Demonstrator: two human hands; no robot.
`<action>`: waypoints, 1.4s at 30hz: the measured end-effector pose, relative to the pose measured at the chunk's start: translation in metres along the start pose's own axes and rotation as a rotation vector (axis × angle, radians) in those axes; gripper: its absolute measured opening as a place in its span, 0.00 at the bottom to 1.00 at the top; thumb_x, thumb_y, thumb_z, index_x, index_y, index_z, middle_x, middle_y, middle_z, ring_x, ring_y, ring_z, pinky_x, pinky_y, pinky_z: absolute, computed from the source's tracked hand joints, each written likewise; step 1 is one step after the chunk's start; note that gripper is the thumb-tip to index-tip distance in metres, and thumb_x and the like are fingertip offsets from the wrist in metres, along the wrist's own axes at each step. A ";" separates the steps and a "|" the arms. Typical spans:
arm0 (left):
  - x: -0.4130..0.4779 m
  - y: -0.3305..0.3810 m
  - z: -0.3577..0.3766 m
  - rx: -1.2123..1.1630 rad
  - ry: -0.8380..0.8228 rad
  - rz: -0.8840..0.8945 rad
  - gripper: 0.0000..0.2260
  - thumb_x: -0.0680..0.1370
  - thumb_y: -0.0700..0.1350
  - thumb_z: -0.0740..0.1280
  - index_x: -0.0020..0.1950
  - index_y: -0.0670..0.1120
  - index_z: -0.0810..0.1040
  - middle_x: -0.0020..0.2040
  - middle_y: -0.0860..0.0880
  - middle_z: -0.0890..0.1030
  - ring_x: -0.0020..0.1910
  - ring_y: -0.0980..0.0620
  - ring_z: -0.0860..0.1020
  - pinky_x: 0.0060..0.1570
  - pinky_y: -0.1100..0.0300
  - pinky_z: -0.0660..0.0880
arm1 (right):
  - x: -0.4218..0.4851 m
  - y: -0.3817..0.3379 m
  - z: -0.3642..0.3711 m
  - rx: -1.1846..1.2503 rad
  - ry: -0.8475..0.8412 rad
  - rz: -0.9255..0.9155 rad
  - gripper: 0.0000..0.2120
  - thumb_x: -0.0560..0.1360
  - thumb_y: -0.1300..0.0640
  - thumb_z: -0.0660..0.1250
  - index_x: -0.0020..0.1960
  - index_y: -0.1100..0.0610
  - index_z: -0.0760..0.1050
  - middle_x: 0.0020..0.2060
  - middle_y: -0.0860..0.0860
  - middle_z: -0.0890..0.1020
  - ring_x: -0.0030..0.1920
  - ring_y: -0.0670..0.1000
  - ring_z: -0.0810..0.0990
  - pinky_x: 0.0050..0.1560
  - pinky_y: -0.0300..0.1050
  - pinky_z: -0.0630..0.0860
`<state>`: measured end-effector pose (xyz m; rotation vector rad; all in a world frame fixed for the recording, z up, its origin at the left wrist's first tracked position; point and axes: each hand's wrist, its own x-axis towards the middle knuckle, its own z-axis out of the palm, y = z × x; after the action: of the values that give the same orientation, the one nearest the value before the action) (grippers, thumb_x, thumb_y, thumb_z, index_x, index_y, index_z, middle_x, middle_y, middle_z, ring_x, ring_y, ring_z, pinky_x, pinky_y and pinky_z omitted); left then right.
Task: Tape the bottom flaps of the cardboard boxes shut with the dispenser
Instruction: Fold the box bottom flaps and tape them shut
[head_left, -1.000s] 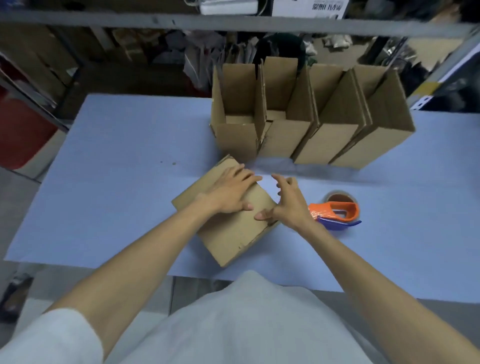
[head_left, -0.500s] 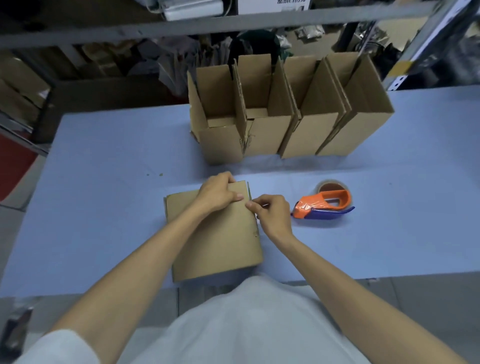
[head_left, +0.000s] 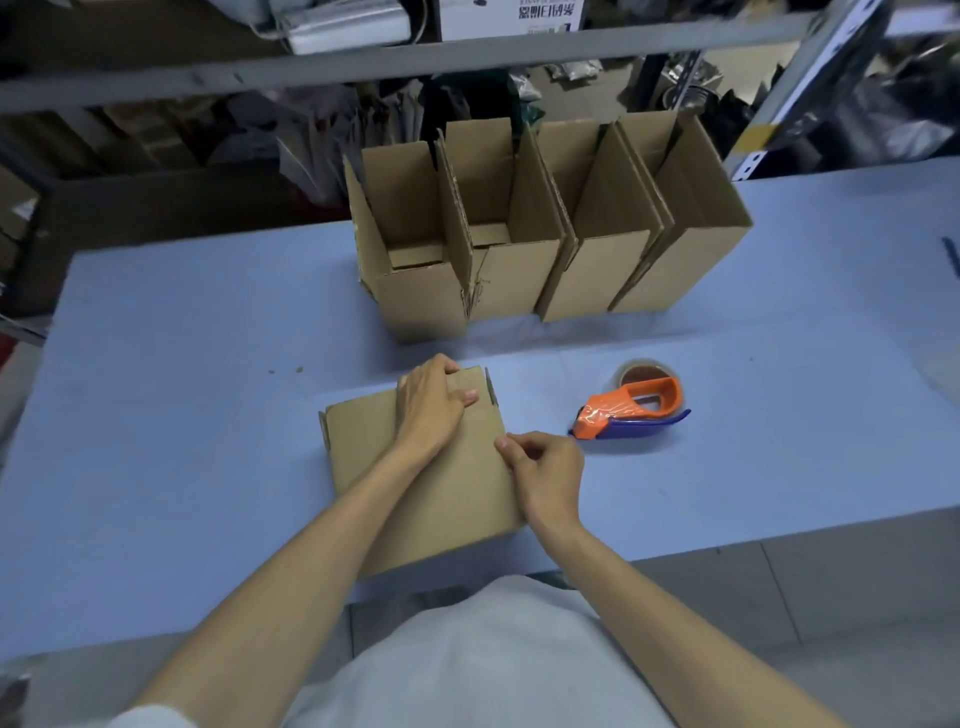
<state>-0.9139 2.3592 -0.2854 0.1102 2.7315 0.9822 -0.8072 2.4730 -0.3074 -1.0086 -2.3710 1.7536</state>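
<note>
While we've got both hands on it, the flat box isn't even a box yet. It's a collapsed slab of plain brown corrugated card lying under our hands at the near edge of the table. Our left hand is at its far edge, fingers curled over the rim and thumb laid on top. Our right hand is at the right-hand edge, fingers bunched and pinching the card there. We'd guess we're about to pop it open.

The dispenser sits untouched just right of our right hand. It has a glossy orange plastic handle on a dark blue base, with the brown tape roll tucked behind.

Progress-wise, the standing boxes are lined up well beyond our left hand, packed side by side with their top flaps sticking up. Inside the two left ones we can see the bottom flaps folded in. Whether any bottoms are taped, we can't tell from up here. For the one in hand, everything's left: open it, fold the flaps, run the tape.

The card is matte with raw wavy edges, and the tabletop is a smooth pale blue sheet with a few crumbs on it.
</note>
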 end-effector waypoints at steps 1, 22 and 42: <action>-0.002 -0.002 0.000 0.018 0.012 0.086 0.15 0.75 0.43 0.70 0.60 0.44 0.75 0.61 0.47 0.77 0.63 0.44 0.71 0.61 0.57 0.62 | -0.001 -0.001 0.002 0.006 0.018 0.004 0.05 0.71 0.55 0.72 0.38 0.55 0.84 0.32 0.43 0.84 0.37 0.44 0.81 0.41 0.41 0.75; -0.053 0.016 0.036 0.150 0.165 0.185 0.23 0.72 0.42 0.69 0.65 0.38 0.71 0.67 0.41 0.72 0.66 0.40 0.68 0.67 0.56 0.57 | 0.011 0.003 -0.054 -0.166 -0.222 -0.177 0.05 0.73 0.61 0.71 0.46 0.62 0.82 0.41 0.51 0.84 0.41 0.46 0.81 0.44 0.43 0.76; -0.067 0.073 0.048 -0.140 0.058 0.212 0.25 0.73 0.35 0.67 0.69 0.43 0.71 0.68 0.48 0.72 0.67 0.52 0.70 0.66 0.72 0.59 | 0.096 0.020 -0.155 -0.619 -0.237 -0.881 0.12 0.67 0.70 0.72 0.44 0.64 0.70 0.41 0.56 0.76 0.41 0.55 0.69 0.42 0.41 0.60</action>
<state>-0.8375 2.4347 -0.2616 0.3576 2.7347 1.2480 -0.8142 2.6566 -0.3010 0.3094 -2.8673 0.8646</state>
